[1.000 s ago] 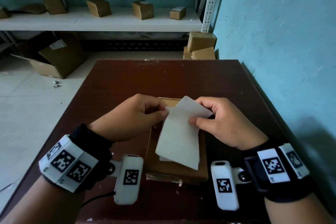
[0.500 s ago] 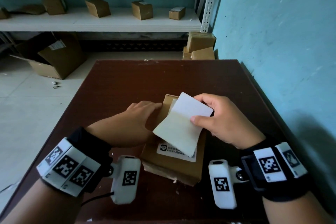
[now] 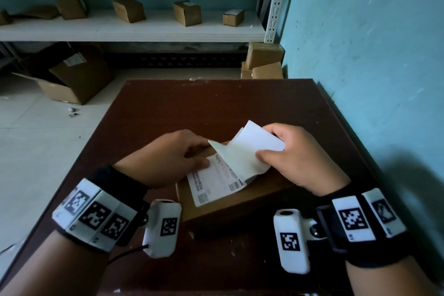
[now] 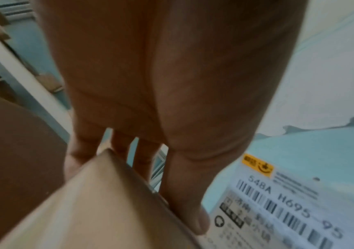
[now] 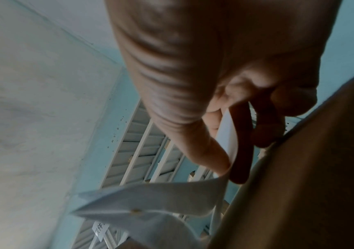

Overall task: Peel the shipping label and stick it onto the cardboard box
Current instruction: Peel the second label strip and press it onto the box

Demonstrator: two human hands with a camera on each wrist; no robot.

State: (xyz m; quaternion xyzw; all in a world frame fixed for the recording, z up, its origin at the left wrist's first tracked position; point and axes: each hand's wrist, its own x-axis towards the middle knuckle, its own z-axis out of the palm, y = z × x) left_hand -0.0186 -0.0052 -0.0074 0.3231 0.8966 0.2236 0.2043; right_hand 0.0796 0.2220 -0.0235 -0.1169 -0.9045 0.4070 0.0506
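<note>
The right hand (image 3: 298,158) pinches the curled white backing sheet (image 3: 249,149) between thumb and fingers, lifting it off the shipping label (image 3: 216,182), which lies printed side up on the cardboard box (image 3: 230,209) just below that pinch. The left hand (image 3: 168,158) lies flat, fingers straight, pressing the label's far edge and the box top. Thin, limp and sticky underneath, the label would likely crease easily; it is best held by edges. Only the left wrist view shows the barcode print; the right wrist view shows the pinch.

Shelf (image 3: 134,29): at 12 o'clock, four small boxes (image 3: 187,13) on it.
Open carton (image 3: 72,79): floor, 10 o'clock.
Stacked boxes (image 3: 263,61): 1 o'clock.
</note>
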